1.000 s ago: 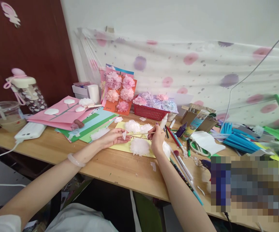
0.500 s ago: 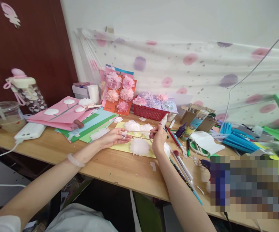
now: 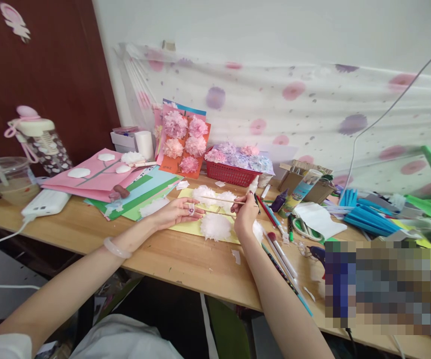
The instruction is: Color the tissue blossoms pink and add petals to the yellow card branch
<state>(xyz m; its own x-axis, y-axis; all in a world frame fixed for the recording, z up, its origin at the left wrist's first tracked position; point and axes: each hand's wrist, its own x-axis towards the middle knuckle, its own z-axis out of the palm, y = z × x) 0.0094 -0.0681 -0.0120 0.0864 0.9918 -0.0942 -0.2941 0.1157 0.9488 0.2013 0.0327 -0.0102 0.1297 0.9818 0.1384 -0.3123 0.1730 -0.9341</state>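
Left hand (image 3: 174,213) has its fingertips pinched on a tiny scrap of thin white paper (image 3: 192,209), held up over the left side of a flat yellow sheet of card (image 3: 184,228). Right hand (image 3: 245,214) is curled around a thin, pale wooden stick (image 3: 217,201), which points left with its far end right by the left fingers; can't tell if it's touching the scrap. Fluffy white paper pompoms (image 3: 215,227) sit on the card under and around the stick. Behind it all there's a red plastic basket (image 3: 232,174) loaded with pastel ruffled paper flowers (image 3: 239,157).
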